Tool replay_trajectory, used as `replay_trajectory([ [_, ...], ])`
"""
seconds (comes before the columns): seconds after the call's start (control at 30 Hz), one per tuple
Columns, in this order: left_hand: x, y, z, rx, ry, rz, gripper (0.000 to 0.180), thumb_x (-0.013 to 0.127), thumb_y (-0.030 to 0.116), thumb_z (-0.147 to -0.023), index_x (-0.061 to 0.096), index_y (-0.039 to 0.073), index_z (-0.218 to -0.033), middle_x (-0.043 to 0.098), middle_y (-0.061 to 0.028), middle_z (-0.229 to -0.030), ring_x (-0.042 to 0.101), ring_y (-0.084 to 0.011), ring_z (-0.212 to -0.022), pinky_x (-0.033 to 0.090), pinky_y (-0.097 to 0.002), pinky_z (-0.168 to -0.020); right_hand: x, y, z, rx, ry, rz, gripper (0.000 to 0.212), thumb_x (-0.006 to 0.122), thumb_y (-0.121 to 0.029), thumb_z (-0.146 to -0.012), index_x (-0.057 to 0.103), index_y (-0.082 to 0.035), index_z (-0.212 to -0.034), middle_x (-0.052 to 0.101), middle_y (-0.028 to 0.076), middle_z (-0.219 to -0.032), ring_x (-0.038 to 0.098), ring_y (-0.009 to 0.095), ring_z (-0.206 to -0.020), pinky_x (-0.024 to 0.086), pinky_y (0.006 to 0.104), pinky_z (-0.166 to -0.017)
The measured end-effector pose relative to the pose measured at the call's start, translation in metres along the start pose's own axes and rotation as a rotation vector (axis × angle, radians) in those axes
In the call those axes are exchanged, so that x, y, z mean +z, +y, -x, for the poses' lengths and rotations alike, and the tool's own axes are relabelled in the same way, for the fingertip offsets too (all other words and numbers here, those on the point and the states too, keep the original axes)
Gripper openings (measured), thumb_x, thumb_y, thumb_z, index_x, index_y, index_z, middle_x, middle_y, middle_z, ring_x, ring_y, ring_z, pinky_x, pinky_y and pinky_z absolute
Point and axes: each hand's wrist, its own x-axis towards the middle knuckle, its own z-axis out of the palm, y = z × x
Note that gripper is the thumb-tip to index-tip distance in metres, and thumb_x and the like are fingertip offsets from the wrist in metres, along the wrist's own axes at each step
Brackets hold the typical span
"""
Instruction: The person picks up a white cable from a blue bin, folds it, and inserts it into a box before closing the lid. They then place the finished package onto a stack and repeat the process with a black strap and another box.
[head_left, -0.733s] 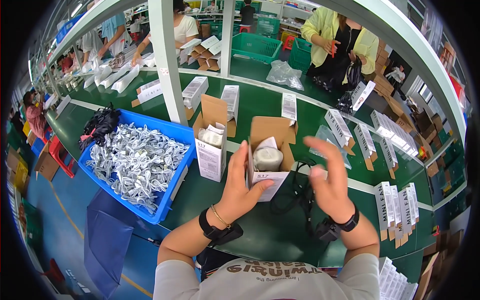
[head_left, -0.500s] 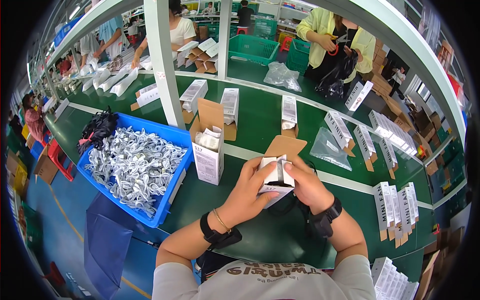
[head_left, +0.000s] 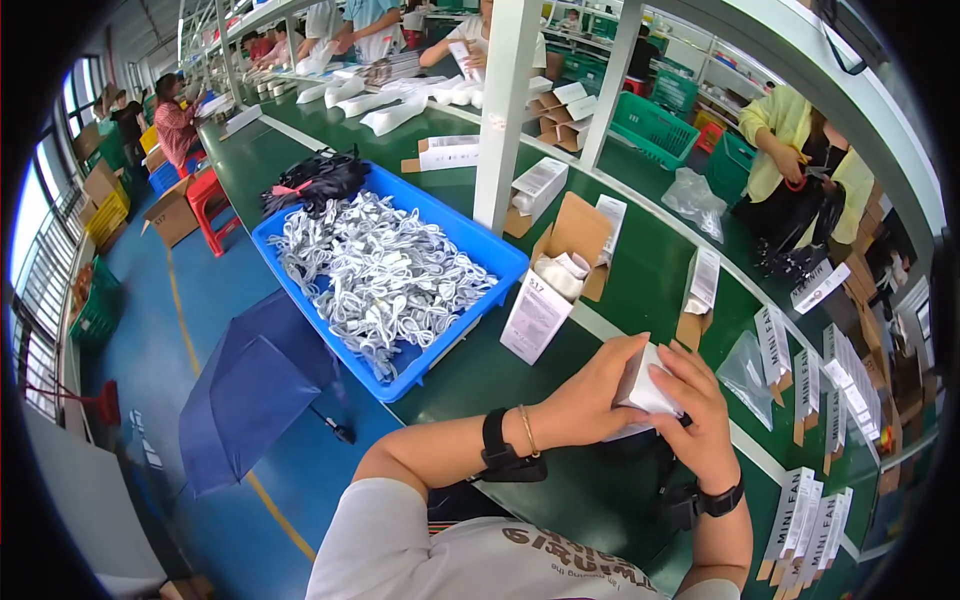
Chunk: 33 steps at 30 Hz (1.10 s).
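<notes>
Both my hands are around a small white cardboard box (head_left: 648, 388) above the green work table. My left hand (head_left: 588, 393) grips its left side, fingers curled toward the far edge. My right hand (head_left: 697, 408) holds the right side, with fingers over the top edge. The white end of the box faces up and its flap no longer stands out. Beyond my left hand an open carton (head_left: 540, 310) stands upright, its brown flap raised and a white wrapped item inside. Left of that sits a blue tray (head_left: 430, 362) heaped with coiled white cables (head_left: 375, 270).
A black bundle (head_left: 315, 182) lies on the tray's far corner. More white boxes (head_left: 702, 280) and a clear plastic bag (head_left: 745, 380) lie along the table to the right. A metal post (head_left: 505, 120) rises ahead. A blue umbrella (head_left: 250, 385) rests at left. Co-workers stand across the table.
The brown flap of the box in my hands has been folded shut. The view has swung left, so the tray and table appear farther right.
</notes>
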Motion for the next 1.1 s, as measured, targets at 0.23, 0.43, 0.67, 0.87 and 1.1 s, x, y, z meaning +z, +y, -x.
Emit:
replay_trajectory([
  [0.23,0.007,-0.016,-0.001,-0.005,-0.039,0.057,0.088,0.077,0.01,-0.07,0.024,-0.002,-0.14,0.038,-0.0206,-0.133,0.042,-0.0347,-0.123,0.034,-0.0378,-0.105,-0.002,0.006,0.003,-0.011,0.068,-0.005,0.035,0.062,-0.001,-0.08,0.064,-0.008,-0.113,0.057,0.014,-0.126,0.052,0.034,-0.12,0.039,0.045,-0.103],
  [0.43,0.007,-0.029,0.009,-0.039,-0.024,0.07,0.084,0.075,0.012,-0.075,0.024,0.0,-0.141,0.036,-0.0159,-0.136,0.042,-0.0273,-0.123,0.036,-0.0387,-0.103,0.034,0.007,0.019,-0.055,0.175,0.144,0.04,0.061,-0.019,-0.086,0.056,-0.013,-0.126,0.051,0.008,-0.134,0.041,0.028,-0.13,0.031,0.049,-0.106],
  [0.67,0.004,-0.039,0.0,0.056,-0.133,-0.075,0.076,0.071,0.013,-0.08,0.027,0.002,-0.141,0.036,-0.0129,-0.137,0.041,-0.0248,-0.122,0.036,-0.0369,-0.102,0.046,0.014,0.037,-0.098,0.315,0.386,0.062,0.068,-0.023,-0.082,0.043,-0.009,-0.137,0.043,0.008,-0.14,0.035,0.03,-0.133,0.028,0.0495,-0.108],
  [0.87,0.031,0.01,-0.011,-0.177,0.069,0.305,0.063,0.064,0.013,-0.085,0.033,0.004,-0.139,0.035,-0.0106,-0.138,0.04,-0.0253,-0.124,0.036,-0.0373,-0.101,0.052,0.009,0.054,0.159,0.488,0.088,0.092,0.076,-0.025,-0.074,0.022,-0.004,-0.145,0.026,0.021,-0.146,0.03,0.039,-0.134,0.026,0.0472,-0.11],
  [1.1,0.052,0.042,-0.031,0.143,-0.556,0.133,0.049,0.068,0.012,-0.081,0.05,0.004,-0.126,0.048,-0.0119,-0.128,0.049,-0.029,-0.116,0.041,-0.0362,-0.096,-0.016,-0.008,0.132,0.506,0.68,-0.086,0.098,0.075,-0.021,-0.077,0.01,0.0,-0.148,0.024,0.022,-0.146,0.027,0.034,-0.134,0.022,0.0403,-0.11],
])
